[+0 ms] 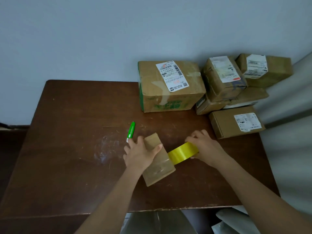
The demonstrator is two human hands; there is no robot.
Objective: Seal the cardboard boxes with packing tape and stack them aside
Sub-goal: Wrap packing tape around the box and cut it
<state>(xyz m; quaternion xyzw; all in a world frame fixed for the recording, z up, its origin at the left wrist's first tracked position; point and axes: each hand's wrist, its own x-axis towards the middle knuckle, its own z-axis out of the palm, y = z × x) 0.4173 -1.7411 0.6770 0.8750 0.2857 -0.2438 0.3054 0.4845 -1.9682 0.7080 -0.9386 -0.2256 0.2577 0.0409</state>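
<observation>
Brown cardboard box, small and flat, held under left hand; right hand grips yellow tape roll touching it

We have a small box lying on the table near its near edge, our left hand on its left side and our right hand with the tape roll just to its right, the roll touching the box. A cutter lies just left and far of the left hand. At the far right sit a large box, right of it a pile of boxes, and nearer, a flat box.
</observation>
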